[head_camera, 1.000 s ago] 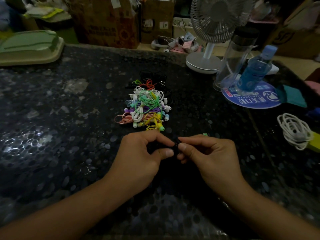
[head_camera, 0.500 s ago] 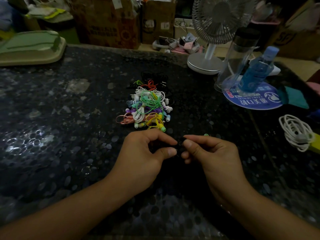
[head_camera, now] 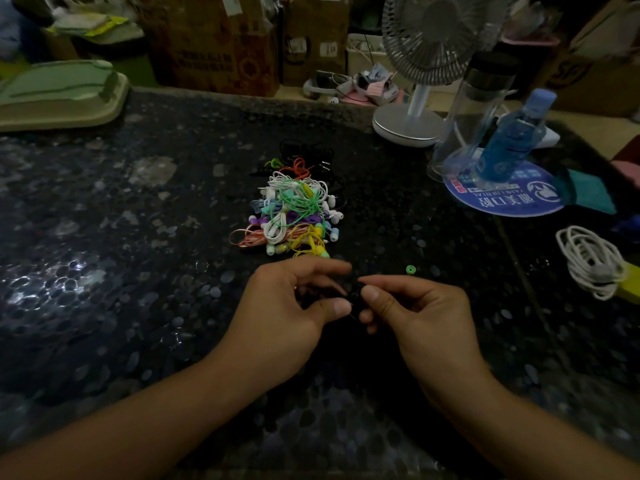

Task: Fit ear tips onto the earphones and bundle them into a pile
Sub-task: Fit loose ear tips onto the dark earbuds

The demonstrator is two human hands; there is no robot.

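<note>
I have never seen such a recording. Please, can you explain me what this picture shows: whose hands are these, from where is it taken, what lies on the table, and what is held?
A camera worn on a person's head looks down at their own bare hands. The left hand and right hand pinch a small black piece, probably an earphone, too dark to tell. On the dark table lie a pile of coloured earphones, a loose green ear tip and a coiled white cable. Behind stand a fan and two bottles.

Earphone pile [head_camera: 292, 213]: tangled white, green, yellow, pink, purple and black cords, heaped mid-counter. Black earphone [head_camera: 354, 295]: small, pinched between both hands. Loose green ear tip [head_camera: 410, 269]: lying flat, near it.
</note>
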